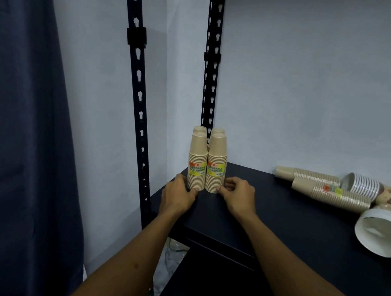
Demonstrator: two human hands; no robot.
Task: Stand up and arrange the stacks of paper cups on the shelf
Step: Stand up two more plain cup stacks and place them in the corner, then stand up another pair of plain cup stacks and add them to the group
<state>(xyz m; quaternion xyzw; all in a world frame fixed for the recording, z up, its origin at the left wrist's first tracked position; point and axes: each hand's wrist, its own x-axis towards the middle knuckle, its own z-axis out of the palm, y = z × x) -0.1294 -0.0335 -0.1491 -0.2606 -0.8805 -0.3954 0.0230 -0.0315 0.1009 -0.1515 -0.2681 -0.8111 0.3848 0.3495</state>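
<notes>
Several tan paper cup stacks with yellow labels stand upright in the back left corner of the dark shelf (pixel 279 217). The front left stack (pixel 197 162) and front right stack (pixel 216 164) hide most of two more behind them. My left hand (pixel 178 196) touches the base of the left stack with its fingertips. My right hand (pixel 239 195) pinches the base of the right stack. Two tan stacks (pixel 329 192) lie on their sides at the right, beside a white stack (pixel 361 185) and a large white patterned stack (pixel 384 228), also lying down.
Two black slotted uprights (pixel 139 89) (pixel 211 65) rise at the shelf's left end against a pale wall. A dark blue curtain (pixel 15 129) hangs at the far left. The shelf's front edge runs just under my wrists.
</notes>
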